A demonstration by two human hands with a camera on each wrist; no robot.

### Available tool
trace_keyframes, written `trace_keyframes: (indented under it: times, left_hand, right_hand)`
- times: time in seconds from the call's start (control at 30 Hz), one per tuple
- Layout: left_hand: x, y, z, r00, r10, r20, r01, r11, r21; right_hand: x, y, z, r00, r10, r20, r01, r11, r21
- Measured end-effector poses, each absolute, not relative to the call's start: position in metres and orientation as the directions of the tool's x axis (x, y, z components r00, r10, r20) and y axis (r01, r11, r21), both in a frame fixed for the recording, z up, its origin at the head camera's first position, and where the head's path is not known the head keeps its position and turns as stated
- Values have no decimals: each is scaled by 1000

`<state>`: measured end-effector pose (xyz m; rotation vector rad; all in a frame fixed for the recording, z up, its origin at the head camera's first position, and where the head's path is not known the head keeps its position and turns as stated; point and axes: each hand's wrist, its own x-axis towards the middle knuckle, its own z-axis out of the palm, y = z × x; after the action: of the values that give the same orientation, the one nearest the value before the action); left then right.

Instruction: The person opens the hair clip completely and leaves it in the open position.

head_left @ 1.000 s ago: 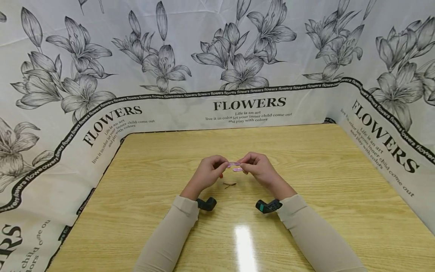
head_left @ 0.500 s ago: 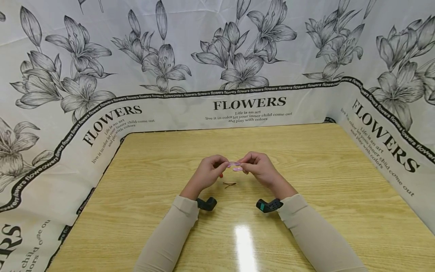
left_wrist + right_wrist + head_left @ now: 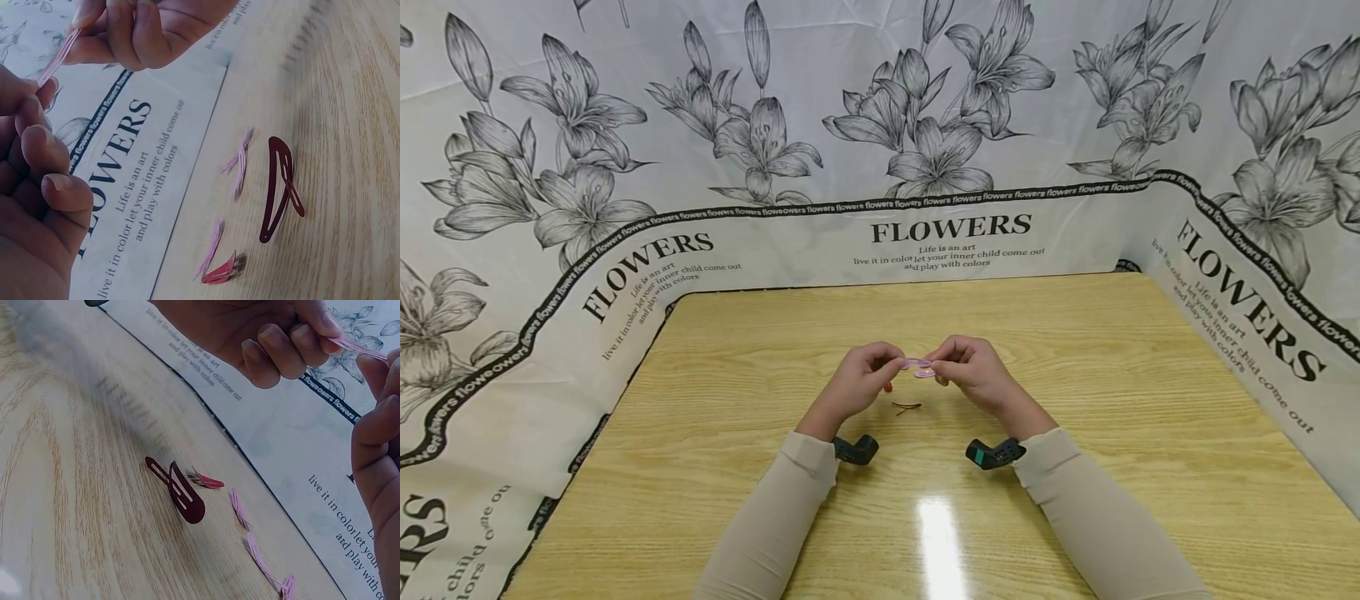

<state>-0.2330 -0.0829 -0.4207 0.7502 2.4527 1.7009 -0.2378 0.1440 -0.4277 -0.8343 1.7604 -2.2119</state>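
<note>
Printed cloth (image 3: pixel 955 237) borders the surface (image 3: pixel 1075 350) along its far edge; well inside, left hand (image 3: pixel 859 381) and right hand (image 3: pixel 975 375) jointly pinch one slim pink clip (image 3: pixel 58 59)

At mid-frame in the head view, the held pink hair clip (image 3: pixel 916 363) seems slightly flatter than before.

Left grip (image 3: pixel 862 380) and right grip (image 3: pixel 974 373) both pinch, near each other.
</note>
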Motion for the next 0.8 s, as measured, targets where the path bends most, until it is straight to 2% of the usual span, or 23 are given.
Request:
trace_keyframes:
  times: [0.27,0.53,0.8]
  left_hand:
    - [-234,-83,-418,-881,435,186,331,285,900]
    - [-216,-84,-392,-870,451,199,336,247,909]
    - [-217,-85,-395,-866,461,195,324,219,920]
  right_hand:
    - [-238,144,-428,-808,-495,318,-185,-299,-936]
    - [-238,146,-428,-773,-530,350,-169,-360,-918]
    - [-240,148,-428,-747,-559,360,-152,-384,-911]
